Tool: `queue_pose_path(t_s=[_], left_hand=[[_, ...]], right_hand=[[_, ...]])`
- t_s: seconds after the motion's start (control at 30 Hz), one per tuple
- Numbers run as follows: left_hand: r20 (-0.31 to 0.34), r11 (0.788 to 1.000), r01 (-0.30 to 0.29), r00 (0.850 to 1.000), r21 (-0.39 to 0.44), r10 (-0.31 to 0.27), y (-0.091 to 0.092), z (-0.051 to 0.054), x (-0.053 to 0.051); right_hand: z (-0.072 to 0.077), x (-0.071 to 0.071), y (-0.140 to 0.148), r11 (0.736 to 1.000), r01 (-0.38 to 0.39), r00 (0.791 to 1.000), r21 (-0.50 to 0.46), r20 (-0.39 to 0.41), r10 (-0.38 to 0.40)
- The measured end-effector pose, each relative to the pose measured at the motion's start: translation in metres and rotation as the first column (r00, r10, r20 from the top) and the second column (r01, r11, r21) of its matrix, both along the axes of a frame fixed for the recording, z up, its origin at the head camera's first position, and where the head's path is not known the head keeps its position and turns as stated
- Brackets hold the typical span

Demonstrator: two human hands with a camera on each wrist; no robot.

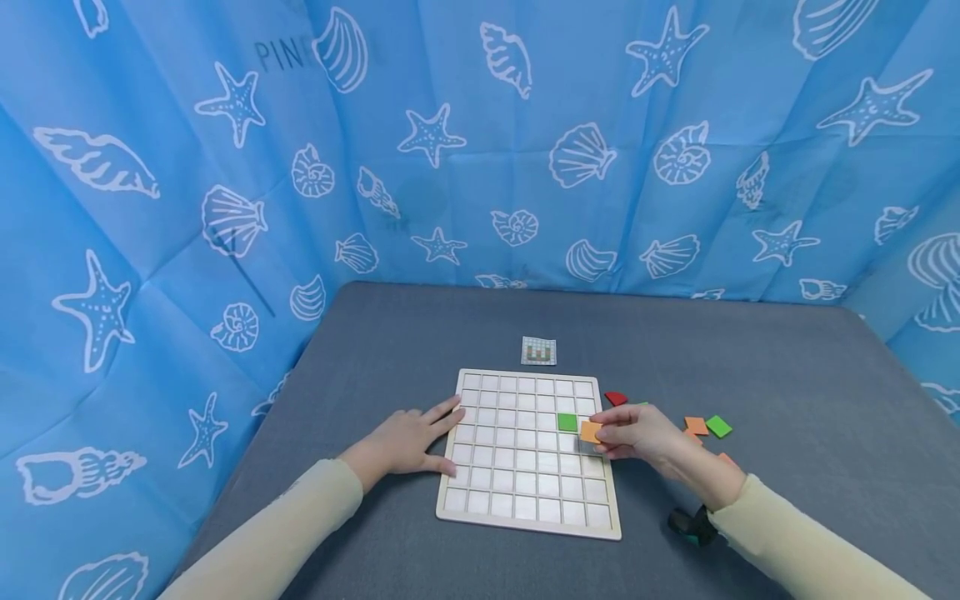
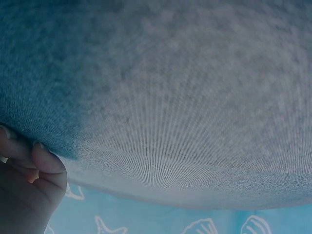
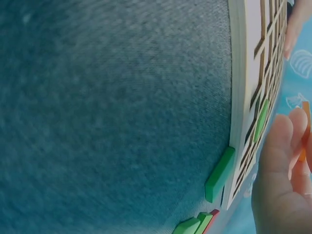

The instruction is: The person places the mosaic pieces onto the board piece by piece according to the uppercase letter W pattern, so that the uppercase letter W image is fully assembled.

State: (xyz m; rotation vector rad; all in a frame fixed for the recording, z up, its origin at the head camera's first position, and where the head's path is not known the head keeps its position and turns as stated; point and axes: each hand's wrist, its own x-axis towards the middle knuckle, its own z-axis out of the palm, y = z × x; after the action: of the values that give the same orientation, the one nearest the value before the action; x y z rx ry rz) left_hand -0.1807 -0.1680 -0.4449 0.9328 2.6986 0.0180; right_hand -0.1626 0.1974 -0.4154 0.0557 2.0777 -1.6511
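Tile [image 1: 588, 432], thin, square, bright orange

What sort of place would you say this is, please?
Probably a curtained-off tabletop activity space, judging by the grey table, the gridded board with coloured tiles beside it, and the blue seashell-print curtain behind.

The board [image 1: 525, 459] has a card [image 1: 538, 352] at twelve o'clock, loose tiles [image 1: 696, 426] at three, and one tile [image 1: 567, 422] on it toward two.
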Motion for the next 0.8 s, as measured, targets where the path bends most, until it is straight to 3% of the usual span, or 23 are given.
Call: queue_pose_path(t_s=[0.43, 0.8], left_hand=[[0.019, 1.0, -0.026, 0.999, -0.005, 0.026, 0.0, -0.001, 0.001], [0.005, 1.0, -0.016, 1.0, -0.015, 0.016, 0.0, -0.002, 0.001]], right_hand=[[-0.003, -0.001, -0.008, 0.998, -0.031, 0.999, 0.051, -0.017, 0.032], [-0.006, -0.005, -0.02, 0.975, -0.019, 0.999, 0.22, -0.027, 0.025]])
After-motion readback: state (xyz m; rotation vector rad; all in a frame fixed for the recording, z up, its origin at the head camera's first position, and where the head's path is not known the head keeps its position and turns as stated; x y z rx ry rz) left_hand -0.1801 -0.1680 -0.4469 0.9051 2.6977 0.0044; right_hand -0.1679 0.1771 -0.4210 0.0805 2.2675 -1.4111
